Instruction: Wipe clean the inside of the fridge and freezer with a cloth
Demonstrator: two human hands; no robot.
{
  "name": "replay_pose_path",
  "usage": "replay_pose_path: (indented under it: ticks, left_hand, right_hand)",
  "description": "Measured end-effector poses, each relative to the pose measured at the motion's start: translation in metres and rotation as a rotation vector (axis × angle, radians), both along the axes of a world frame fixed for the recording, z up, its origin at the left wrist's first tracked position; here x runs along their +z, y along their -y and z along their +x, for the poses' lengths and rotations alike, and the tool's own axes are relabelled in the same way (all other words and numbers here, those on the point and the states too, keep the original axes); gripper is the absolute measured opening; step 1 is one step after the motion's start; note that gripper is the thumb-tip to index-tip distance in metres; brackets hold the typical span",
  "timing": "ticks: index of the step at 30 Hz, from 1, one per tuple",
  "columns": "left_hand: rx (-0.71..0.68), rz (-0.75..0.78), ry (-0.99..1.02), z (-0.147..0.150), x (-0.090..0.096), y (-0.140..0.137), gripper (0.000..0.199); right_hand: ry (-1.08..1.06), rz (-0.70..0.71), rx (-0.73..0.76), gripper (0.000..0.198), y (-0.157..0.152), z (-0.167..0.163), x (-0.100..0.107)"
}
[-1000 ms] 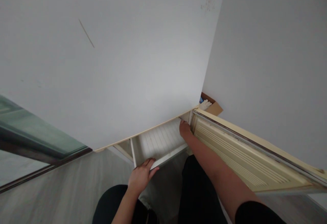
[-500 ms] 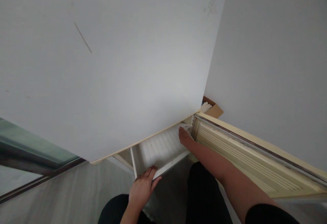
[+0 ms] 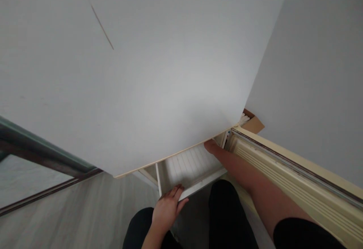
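Observation:
A white drawer (image 3: 190,164) with a ribbed floor sticks out from under a large white appliance top (image 3: 141,71). My left hand (image 3: 168,207) lies over the drawer's front rim near its left corner, fingers hooked over the edge. My right hand (image 3: 212,147) reaches into the drawer's far right corner. Its fingers are hidden under the white top, so I cannot see whether they hold anything. My black-clad legs are below the drawer.
A cream door (image 3: 283,173) with ribbed lining stands open on the right, close to my right arm. A brown cardboard box (image 3: 253,122) sits behind it against the grey wall. Pale wood-look floor (image 3: 70,211) and a dark-framed glass panel (image 3: 42,154) are on the left.
My right hand has slid deeper under the white top, so its fingers are now out of sight. My left hand stays on the drawer's front rim. The view has shifted.

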State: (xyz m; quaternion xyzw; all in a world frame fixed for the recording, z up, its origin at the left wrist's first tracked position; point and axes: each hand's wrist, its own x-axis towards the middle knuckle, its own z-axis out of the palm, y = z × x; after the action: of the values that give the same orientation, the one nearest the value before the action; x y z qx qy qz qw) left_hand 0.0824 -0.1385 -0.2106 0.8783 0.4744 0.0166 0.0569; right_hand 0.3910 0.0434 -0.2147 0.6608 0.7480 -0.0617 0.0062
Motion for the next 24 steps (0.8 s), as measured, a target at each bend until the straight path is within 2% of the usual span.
replay_pose_path:
  ticks: [4,8,10,12,14,16,20,24]
  left_hand:
    - [-0.002,-0.027,0.013,0.002,0.005,0.001,0.042]
    - [-0.002,-0.032,0.044,0.003,0.007,0.001,0.042]
    - [-0.004,-0.026,0.058,0.003,0.006,0.002,0.042]
    - [-0.002,-0.022,0.065,0.002,0.005,0.002,0.042]
    - [-0.004,-0.026,0.063,0.001,0.005,0.002,0.043]
    - [-0.012,-0.041,0.059,0.001,0.005,0.001,0.045]
    - [-0.005,-0.083,0.07,0.002,0.01,0.001,0.046]
    - [0.012,-0.123,0.066,0.004,0.016,0.002,0.044]
  right_hand:
    - [0.083,-0.175,0.111,0.003,0.031,0.013,0.016]
    - [0.047,-0.196,0.195,0.019,0.075,0.028,0.039]
    - [0.001,-0.127,0.183,0.029,0.104,0.033,0.043]
    - [-0.123,0.046,0.103,0.034,0.136,0.036,0.038]
    - [-0.305,0.271,-0.037,0.037,0.168,0.036,0.024]
    - [-0.435,0.413,-0.161,0.038,0.196,0.033,0.006]
    - [-0.495,0.486,-0.26,0.035,0.229,0.016,-0.017]
    - [-0.357,0.468,-0.248,0.027,0.226,0.005,-0.008]
